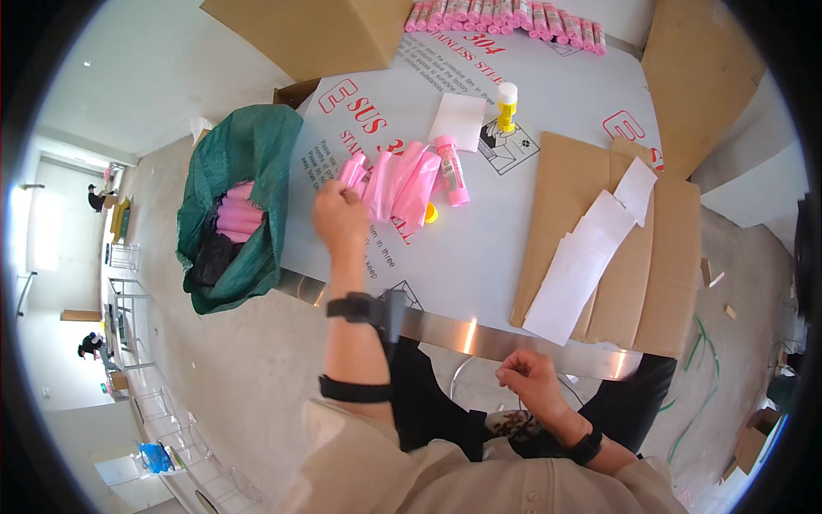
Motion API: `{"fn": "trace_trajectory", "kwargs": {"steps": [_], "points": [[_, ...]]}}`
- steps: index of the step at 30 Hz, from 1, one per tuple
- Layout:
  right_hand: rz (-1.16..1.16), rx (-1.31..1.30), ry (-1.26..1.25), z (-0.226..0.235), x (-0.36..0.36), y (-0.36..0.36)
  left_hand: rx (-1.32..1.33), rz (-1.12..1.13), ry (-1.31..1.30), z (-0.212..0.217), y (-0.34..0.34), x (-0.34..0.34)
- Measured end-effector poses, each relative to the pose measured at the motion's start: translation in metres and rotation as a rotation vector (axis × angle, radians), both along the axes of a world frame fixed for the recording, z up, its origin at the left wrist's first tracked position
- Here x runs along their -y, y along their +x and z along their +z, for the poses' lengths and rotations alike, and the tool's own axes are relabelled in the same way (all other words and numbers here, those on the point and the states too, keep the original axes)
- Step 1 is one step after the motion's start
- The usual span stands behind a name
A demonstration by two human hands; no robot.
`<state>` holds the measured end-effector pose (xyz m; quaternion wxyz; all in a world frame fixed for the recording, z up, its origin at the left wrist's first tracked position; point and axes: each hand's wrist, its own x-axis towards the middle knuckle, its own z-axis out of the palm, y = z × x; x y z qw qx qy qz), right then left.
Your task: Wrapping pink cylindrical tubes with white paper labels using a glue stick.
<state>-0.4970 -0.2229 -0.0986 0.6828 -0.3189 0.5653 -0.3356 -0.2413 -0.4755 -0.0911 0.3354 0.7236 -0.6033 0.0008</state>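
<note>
Over the left part of the metal-topped table [462, 265], my left hand [341, 218] is closed on the end of a roll of pink plastic bags [353, 170]. Loose pink film [402, 187] spreads to the right of it in folds. Beside the film lies a wrapped pink roll with a label [452, 171]. A round yellow cap [431, 212] peeks out at the film's edge. My right hand [533, 383] hovers just off the table's front edge, its fingers curled in with nothing visible in them.
A glue stick [507, 107] stands beside a white paper [458, 122]. Overlapping white paper slips [582, 261] lie on flattened cardboard [548, 206]. Several pink rolls [505, 15] line the far edge, near a cardboard box [308, 34]. A green sack [244, 146] holding pink rolls hangs at left.
</note>
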Motion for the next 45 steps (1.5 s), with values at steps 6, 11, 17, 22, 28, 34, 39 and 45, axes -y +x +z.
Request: {"fn": "trace_trajectory", "kwargs": {"steps": [6, 11, 17, 22, 28, 34, 39, 45], "points": [[-0.012, -0.003, 0.028, -0.008, -0.006, 0.002, 0.263, -0.023, 0.238, -0.017, 0.053, 0.011], [0.020, -0.143, -0.098, 0.001, 0.005, 0.010, -0.020, -0.047, 0.248, -0.034, 0.074, 0.018], [0.050, -0.131, -0.270, 0.013, 0.026, 0.026, 0.035, -0.065, 0.379, -0.026, 0.057, 0.015], [0.011, -0.055, -0.263, 0.011, 0.020, 0.031, -0.030, 0.043, 0.344, -0.025, 0.060, 0.006], [-0.087, 0.167, -0.122, 0.020, 0.033, 0.028, -1.410, -0.277, 0.285, 0.006, 0.017, -0.093], [-0.050, 0.840, -0.053, 0.035, 0.055, 0.034, -1.842, -0.412, 0.452, 0.043, -0.081, -0.210], [0.007, 0.868, -0.043, 0.036, 0.044, 0.023, -1.700, -0.305, 0.475, 0.041, -0.106, -0.237], [-0.141, 0.754, -0.056, 0.040, 0.032, 0.011, -0.635, -0.216, 0.252, 0.077, -0.113, -0.240]]}}
